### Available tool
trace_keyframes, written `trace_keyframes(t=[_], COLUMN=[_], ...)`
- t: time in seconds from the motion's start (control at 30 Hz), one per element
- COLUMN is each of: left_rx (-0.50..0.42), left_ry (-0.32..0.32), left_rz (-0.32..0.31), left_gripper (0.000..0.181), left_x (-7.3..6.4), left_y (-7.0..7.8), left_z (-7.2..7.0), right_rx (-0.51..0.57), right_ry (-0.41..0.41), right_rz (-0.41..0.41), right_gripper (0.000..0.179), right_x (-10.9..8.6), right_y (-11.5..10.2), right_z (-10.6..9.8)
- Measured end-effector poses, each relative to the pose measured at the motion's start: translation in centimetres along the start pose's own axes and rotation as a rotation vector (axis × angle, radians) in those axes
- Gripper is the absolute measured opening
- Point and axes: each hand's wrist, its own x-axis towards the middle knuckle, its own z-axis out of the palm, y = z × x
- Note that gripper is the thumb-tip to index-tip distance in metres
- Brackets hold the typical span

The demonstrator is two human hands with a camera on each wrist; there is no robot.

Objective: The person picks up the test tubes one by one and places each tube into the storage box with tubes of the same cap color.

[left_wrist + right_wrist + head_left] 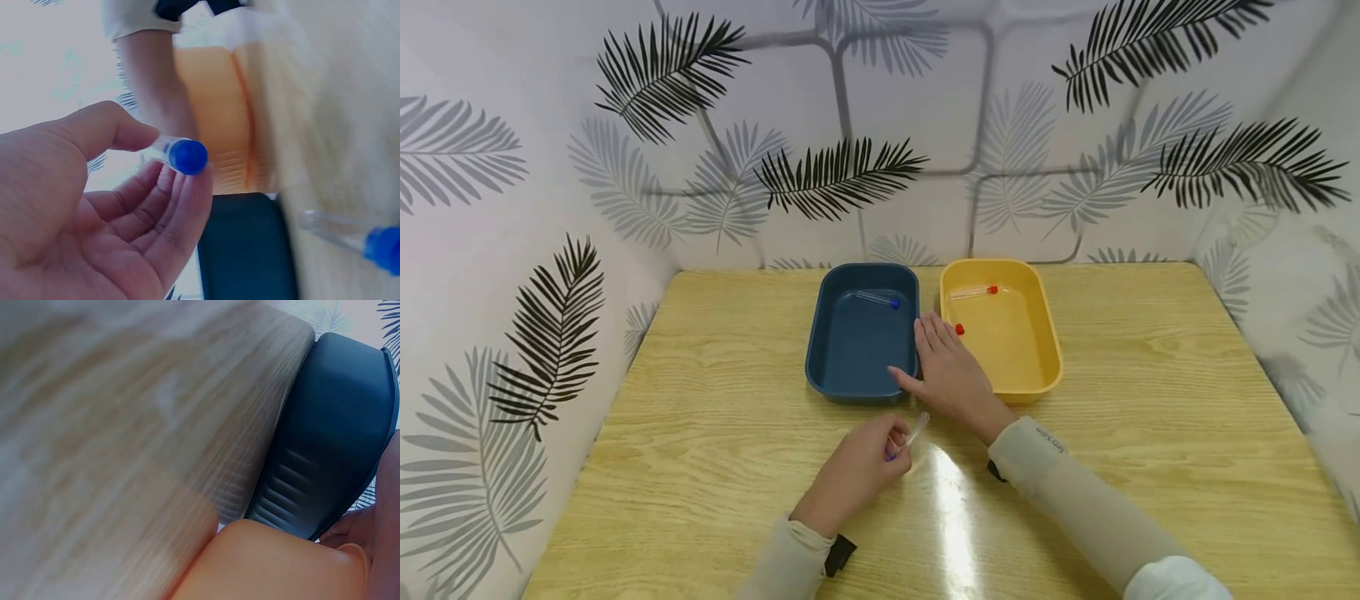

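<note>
Thumb and fingers of my left hand [861, 467] pinch a clear test tube [916, 432] with a blue cap [189, 157], in front of the two bins. My right hand [953, 375] lies with straight fingers across the neighbouring rims of the dark blue bin [857, 358] and the yellow bin [1015, 358], thumb out over the blue one. A blue-capped tube [877, 298] lies in the blue bin. The yellow bin holds a red-capped tube [973, 292] and another red cap [959, 330], partly hidden by my right hand.
In the left wrist view, another blue-capped tube [340, 234] shows against the table at the right edge. The glossy wooden table [715, 450] carries both bins near its back edge. A leaf-patterned wall covering [910, 108] stands behind and at the sides.
</note>
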Motion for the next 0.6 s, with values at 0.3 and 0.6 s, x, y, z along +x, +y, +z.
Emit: trace_keyframes(t=[0.3,0.6], left_rx=[-0.294,-0.552], left_ry=[0.024,0.096], left_rz=[0.065,0.082], left_gripper=[0.015,0.022], left_x=[-0.3,-0.4], left_y=[0.8,2.2], left_z=[-2.3,-5.2], right_rx=[-0.006,-0.016], right_ry=[0.012,-0.025], right_rz=[-0.003,0.015], right_gripper=[0.089,0.091], right_x=[0.0,0.0], right_y=[0.0,-0.1], right_z=[0.0,-0.2])
